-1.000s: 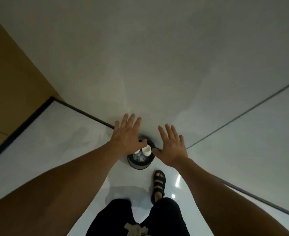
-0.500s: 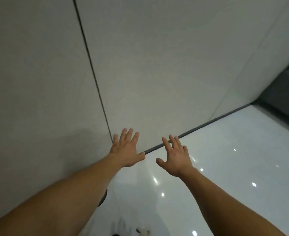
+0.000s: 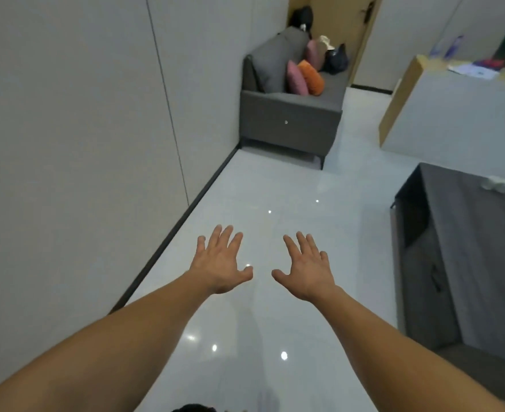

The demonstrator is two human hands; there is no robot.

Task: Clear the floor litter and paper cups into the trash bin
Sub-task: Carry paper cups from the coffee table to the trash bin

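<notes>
My left hand (image 3: 220, 263) and my right hand (image 3: 306, 269) are stretched out in front of me, palms down, fingers spread, holding nothing. They hover above the glossy white floor (image 3: 275, 185). No trash bin, paper cup or floor litter shows in this view. A crumpled white thing (image 3: 496, 184) lies on the dark grey table (image 3: 465, 251) at the right; what it is I cannot tell.
A white wall (image 3: 82, 144) with a dark skirting runs along the left. A grey sofa (image 3: 293, 108) with pink and orange cushions stands ahead against it. A white counter (image 3: 453, 114) with papers on top is at the far right, a wooden door (image 3: 343, 22) behind.
The view has swung up and right, away from the small black bin with paper cups that lay under my hands. Both hands stay open and spread; the room has come into view.
</notes>
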